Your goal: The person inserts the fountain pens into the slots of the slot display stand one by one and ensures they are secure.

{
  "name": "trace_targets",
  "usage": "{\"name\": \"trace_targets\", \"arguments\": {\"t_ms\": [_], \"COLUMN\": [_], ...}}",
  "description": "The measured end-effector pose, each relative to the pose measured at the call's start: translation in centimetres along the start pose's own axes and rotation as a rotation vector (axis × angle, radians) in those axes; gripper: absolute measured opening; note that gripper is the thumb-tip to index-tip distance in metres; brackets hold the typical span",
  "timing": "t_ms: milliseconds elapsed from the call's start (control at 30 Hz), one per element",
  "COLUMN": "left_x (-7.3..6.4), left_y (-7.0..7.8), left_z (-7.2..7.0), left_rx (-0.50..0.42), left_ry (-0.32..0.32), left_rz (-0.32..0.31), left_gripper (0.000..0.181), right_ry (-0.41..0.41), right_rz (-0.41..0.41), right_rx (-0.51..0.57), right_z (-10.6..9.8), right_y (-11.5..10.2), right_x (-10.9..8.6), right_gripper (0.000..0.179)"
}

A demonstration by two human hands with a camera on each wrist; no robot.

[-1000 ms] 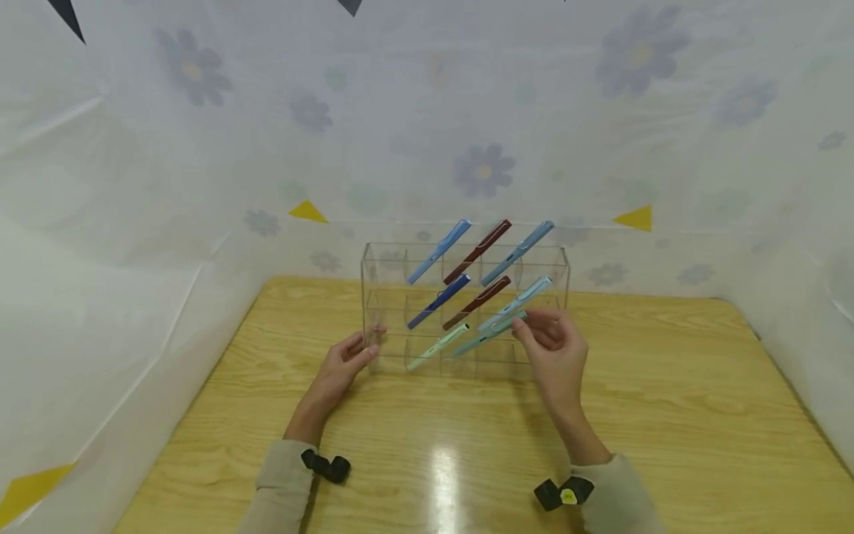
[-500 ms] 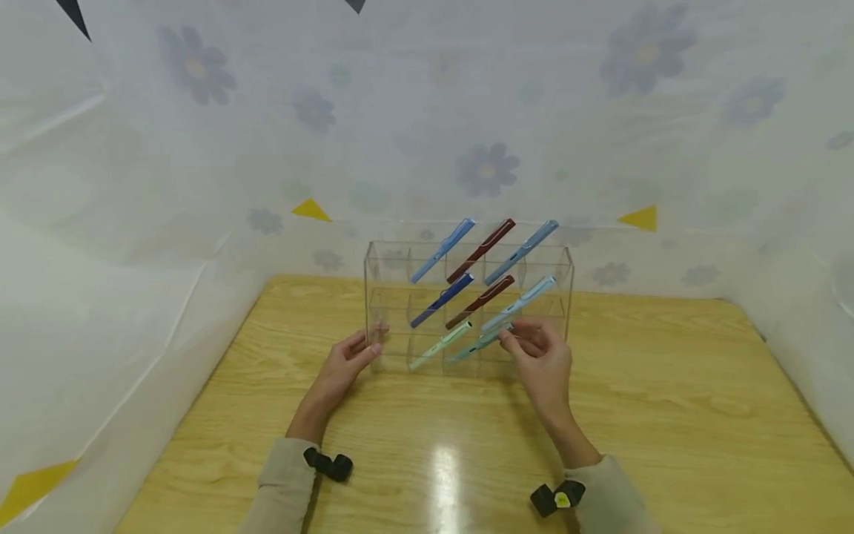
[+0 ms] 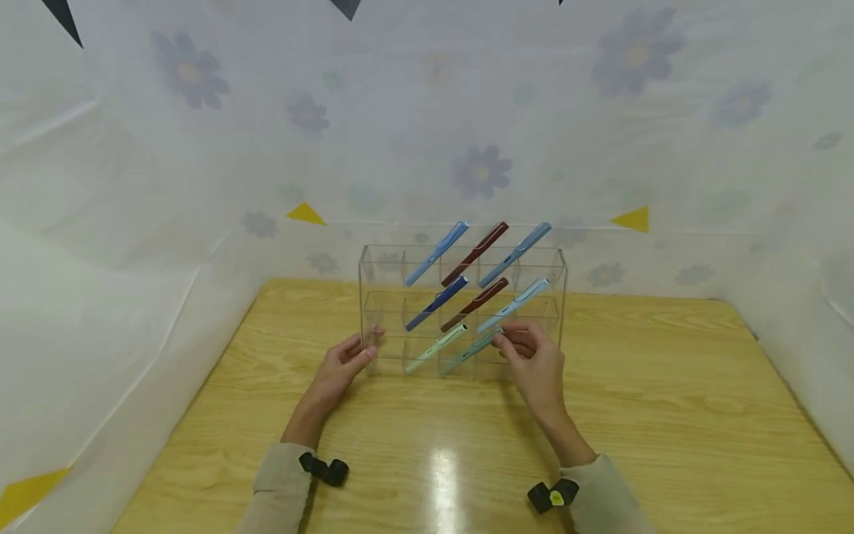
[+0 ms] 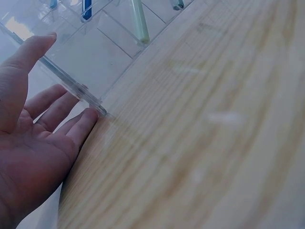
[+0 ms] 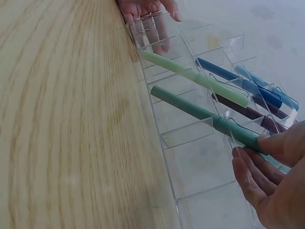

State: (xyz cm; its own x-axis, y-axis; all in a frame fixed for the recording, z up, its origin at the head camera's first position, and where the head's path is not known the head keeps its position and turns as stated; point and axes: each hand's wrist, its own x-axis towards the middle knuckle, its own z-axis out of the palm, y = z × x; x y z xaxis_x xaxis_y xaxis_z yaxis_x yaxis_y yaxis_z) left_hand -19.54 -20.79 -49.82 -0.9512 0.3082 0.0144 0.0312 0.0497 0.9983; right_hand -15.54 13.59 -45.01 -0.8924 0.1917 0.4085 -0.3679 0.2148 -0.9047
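A clear acrylic pen stand with three tiers stands on the table. My left hand holds its left side, thumb at the front edge and fingertips against the side panel. My right hand pinches the cap end of a dull green pen between thumb and fingers. That pen lies slanted in the bottom tier, its lower end at the front ledge, just right of a pale green pen. Above it in the middle tier slants a light blue pen.
The middle tier also bears a dark blue pen and a maroon pen. On the top tier lie a blue pen, another maroon pen and a grey-blue pen. Behind the wooden table hangs a flowered sheet.
My right hand has moved left and down with the green pen, bringing it from in front of the light blue pen into the bottom tier. My left hand stays at the stand's side.
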Motion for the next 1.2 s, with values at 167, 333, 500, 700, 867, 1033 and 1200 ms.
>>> {"name": "trace_targets", "arguments": {"t_ms": [167,333,500,700,867,1033,1200], "left_x": [-0.1,0.0,0.0,0.3,0.6,0.4,0.4], "left_y": [0.0,-0.1,-0.2,-0.2,-0.3,0.0,1.0], "left_z": [0.0,0.2,0.4,0.2,0.0,-0.3,-1.6], "left_rx": [-0.010,-0.023,-0.019,-0.008,-0.001,0.016,-0.009], "left_ry": [0.005,0.000,-0.004,-0.003,0.010,0.031,-0.022], "left_rz": [-0.004,-0.003,-0.020,-0.027,-0.043,-0.078,0.022], "left_gripper": [0.052,0.049,0.049,0.049,0.050,0.060,0.058], "right_ry": [0.006,-0.001,-0.032,-0.027,0.001,-0.022,0.016], "right_rz": [-0.031,-0.054,-0.055,-0.041,-0.055,-0.047,-0.059], "right_rx": [-0.064,-0.121,-0.126,-0.141,-0.174,-0.065,-0.040], "right_z": [0.2,0.1,-0.3,-1.0,-2.5,-4.9,-8.5], "right_y": [0.0,-1.6,-3.8,-1.7,-0.4,-1.4,-2.1], "right_x": [0.0,-0.1,-0.4,-0.1,0.7,1.4,2.5], "right_gripper": [0.016,0.017,0.018,0.018,0.014,0.022,0.032]}}
